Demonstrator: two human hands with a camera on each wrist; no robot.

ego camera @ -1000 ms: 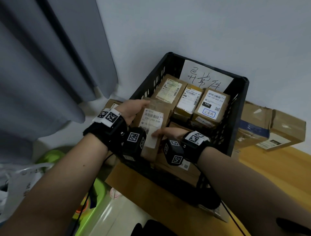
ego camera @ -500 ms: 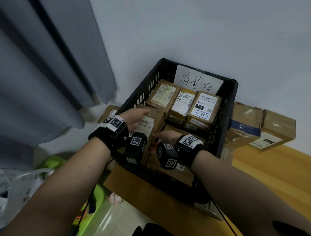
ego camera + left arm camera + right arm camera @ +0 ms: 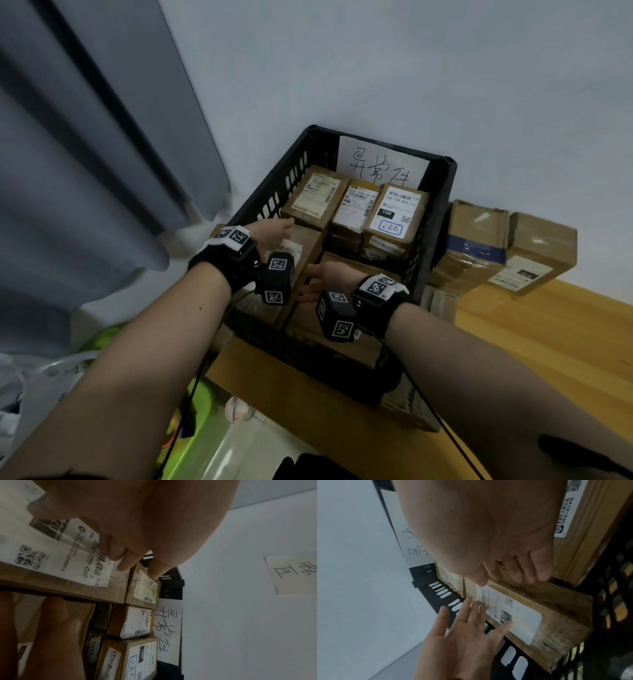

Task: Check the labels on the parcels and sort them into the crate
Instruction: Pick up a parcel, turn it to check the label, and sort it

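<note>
A black slotted crate (image 3: 442, 192) stands on the wooden table against the wall, with a handwritten paper sign (image 3: 380, 164) at its back. A brown parcel with a white label (image 3: 310, 241) lies inside along the crate's left wall. My left hand (image 3: 274, 229) rests on its label with straight fingers (image 3: 120, 555); the right wrist view shows that left palm (image 3: 467, 622) flat and spread. My right hand (image 3: 322, 274) lies against the parcel's right side, fingers (image 3: 522, 573) extended along its edge. Three labelled parcels (image 3: 394, 212) fill the crate's back row.
Two more brown boxes (image 3: 476, 246) (image 3: 537, 253) sit on the table (image 3: 513, 342) right of the crate, against the wall. A grey curtain (image 3: 85, 171) hangs at the left. A green object (image 3: 191, 428) lies on the floor below the table's edge.
The labelled parcel has gone down from a raised tilt into the crate's left side. Both hands followed it down, and the left hand's fingers have flattened on the label.
</note>
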